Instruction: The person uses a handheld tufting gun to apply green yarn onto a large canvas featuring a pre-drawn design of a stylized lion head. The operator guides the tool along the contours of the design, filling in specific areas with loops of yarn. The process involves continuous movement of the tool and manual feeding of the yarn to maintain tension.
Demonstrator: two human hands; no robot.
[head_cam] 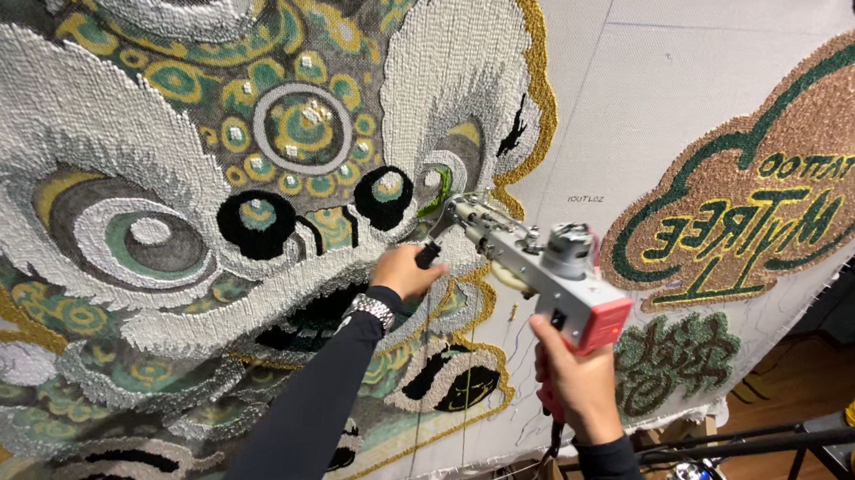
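Against the tufted lion rug (201, 174), left hand (403, 270) grips the tufting gun (536, 263) front handle; below, right hand (578, 381) is clenched around its rear grip.

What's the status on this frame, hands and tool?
Left hand on tufting gun's front handle; right hand closed on rear grip. Gun tip pressed to lion-head rug cloth, green patch. Nothing in the way.
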